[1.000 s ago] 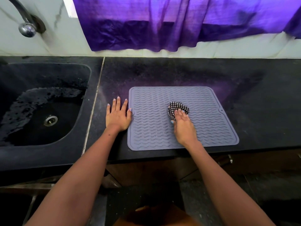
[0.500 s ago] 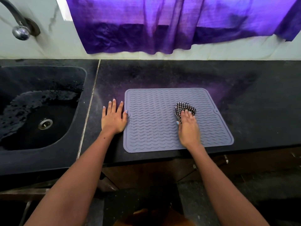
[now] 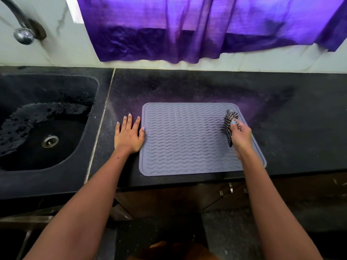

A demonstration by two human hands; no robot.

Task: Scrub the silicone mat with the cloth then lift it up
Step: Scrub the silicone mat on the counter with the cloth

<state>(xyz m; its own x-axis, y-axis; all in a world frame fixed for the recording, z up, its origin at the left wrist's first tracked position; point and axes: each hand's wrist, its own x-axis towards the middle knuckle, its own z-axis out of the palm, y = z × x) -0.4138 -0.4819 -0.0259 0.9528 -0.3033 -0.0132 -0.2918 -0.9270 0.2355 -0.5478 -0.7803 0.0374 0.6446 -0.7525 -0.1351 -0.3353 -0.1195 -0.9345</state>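
A grey silicone mat with wavy ridges lies flat on the black countertop, near its front edge. My right hand grips a black-and-white checked cloth and holds it against the mat's right side. My left hand lies flat on the counter with fingers spread, its thumb touching the mat's left edge.
A black sink with a metal drain sits to the left, under a chrome tap. A purple curtain hangs over the white wall behind. Below the counter edge are dark cabinet fronts.
My right hand has dragged the cloth from the mat's middle to its right side. The left hand has stayed at the mat's left edge.
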